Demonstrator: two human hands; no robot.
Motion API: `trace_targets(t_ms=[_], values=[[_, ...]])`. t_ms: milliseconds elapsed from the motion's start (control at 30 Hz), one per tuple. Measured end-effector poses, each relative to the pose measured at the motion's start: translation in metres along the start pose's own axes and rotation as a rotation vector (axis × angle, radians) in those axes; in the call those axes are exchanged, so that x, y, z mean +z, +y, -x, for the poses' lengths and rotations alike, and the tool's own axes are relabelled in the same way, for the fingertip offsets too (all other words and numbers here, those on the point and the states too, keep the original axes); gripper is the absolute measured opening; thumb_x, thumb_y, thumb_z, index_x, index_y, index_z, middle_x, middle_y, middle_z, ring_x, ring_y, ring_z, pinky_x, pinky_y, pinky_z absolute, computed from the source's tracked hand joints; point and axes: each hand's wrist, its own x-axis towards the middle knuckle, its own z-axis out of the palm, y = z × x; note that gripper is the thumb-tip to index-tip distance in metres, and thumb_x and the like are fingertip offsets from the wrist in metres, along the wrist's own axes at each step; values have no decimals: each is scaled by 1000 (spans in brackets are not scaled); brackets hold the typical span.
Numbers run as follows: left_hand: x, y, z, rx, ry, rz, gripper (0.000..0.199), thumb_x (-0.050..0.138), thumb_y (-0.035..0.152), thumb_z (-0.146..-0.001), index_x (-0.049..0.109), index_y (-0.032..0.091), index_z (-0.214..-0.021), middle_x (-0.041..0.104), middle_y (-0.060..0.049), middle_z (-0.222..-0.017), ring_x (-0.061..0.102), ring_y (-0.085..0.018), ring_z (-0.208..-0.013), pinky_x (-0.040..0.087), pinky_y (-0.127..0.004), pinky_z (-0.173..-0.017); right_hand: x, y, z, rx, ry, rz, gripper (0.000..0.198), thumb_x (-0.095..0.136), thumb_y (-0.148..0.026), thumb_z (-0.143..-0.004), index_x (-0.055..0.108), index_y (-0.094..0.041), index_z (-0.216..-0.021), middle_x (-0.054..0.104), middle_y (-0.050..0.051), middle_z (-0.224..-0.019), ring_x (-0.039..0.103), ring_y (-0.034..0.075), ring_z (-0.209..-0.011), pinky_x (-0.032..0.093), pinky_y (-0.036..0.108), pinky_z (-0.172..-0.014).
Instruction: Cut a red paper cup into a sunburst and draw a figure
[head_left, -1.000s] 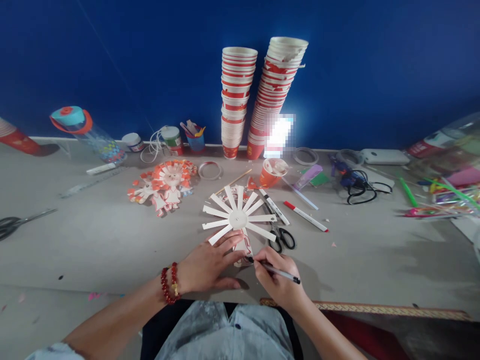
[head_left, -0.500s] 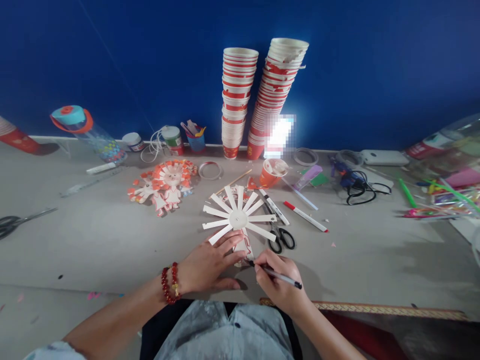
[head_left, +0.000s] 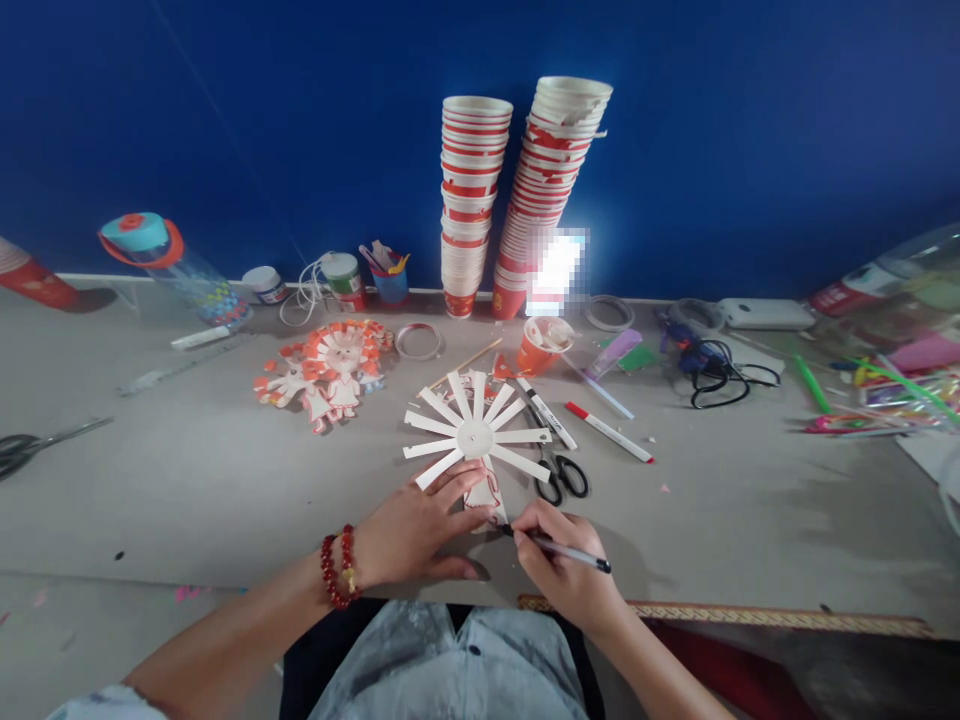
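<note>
A white paper cut-out (head_left: 475,438) with strips fanning out from a round centre lies on the table in front of me. Below its centre is a paper dress shape (head_left: 484,489) with red lines drawn on it. My left hand (head_left: 427,525) rests flat, fingers spread, over the dress part and holds it down. Between the fingers of my right hand (head_left: 566,560) is a pen (head_left: 574,553), its tip at the lower right edge of the dress. Black-handled scissors (head_left: 561,476) lie just beyond my right hand, partly under the strips.
Finished-looking paper figures (head_left: 341,380) lie to the left. A white marker (head_left: 551,418) and a red-capped marker (head_left: 611,433) lie right of the cut-out. Two tall paper cup stacks (head_left: 472,210) stand by the blue wall, with an orange cup (head_left: 541,350) before them. More scissors (head_left: 45,445) lie far left.
The pen and my right hand have shifted slightly to the right along the dress's lower edge. My left hand stays in place on the paper.
</note>
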Motion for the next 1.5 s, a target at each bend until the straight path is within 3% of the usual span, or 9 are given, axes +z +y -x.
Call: trace_targets(t_ms=[400, 733, 1000, 1500], values=[[3, -3, 3, 38, 27, 8, 62, 48, 64, -88, 44, 25, -137, 31, -15, -152, 24, -34, -144, 45, -50, -103, -3, 11, 0, 135, -8, -140, 12, 49, -21, -85, 50, -22, -73, 50, -5, -51, 44, 10, -44, 34, 20, -45], [3, -3, 1, 22, 0, 3, 64, 52, 65, -85, 44, 26, -135, 28, -14, -154, 23, -34, -144, 46, -49, -102, 1, 5, 1, 131, -30, -217, 12, 49, -21, -85, 49, -21, -72, 51, -5, -52, 43, 10, -43, 34, 20, -44], [2, -4, 1, 32, -2, 23, 63, 50, 65, -86, 45, 26, -135, 28, -15, -154, 23, -34, -144, 42, -50, -106, 2, 4, 0, 88, -19, -128, 13, 50, -20, -84, 50, -21, -70, 44, -7, -50, 38, 9, -42, 31, 20, -44], [4, -4, 3, 40, 13, -13, 62, 46, 65, -88, 44, 25, -136, 29, -16, -153, 23, -35, -144, 49, -49, -98, -2, 10, 0, 123, 2, -144, 12, 50, -20, -84, 50, -21, -72, 45, -7, -50, 39, 9, -43, 31, 20, -44]])
